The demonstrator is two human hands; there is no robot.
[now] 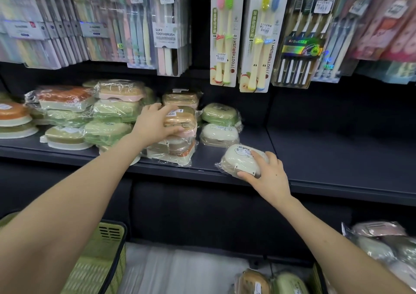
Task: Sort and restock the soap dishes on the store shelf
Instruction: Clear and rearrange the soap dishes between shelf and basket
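My left hand [155, 124] grips the tan soap dish [182, 119] atop the middle stack [173, 148], probably to steady it. My right hand [269, 176] holds a white soap dish [240, 160] at the near edge of the shelf [337, 158], ready for sorting.

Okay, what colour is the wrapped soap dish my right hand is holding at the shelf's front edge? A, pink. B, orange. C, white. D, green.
C: the right hand grips a white soap dish at the front edge of the shelf, while the left hand holds a brown soap dish on top of a stack.
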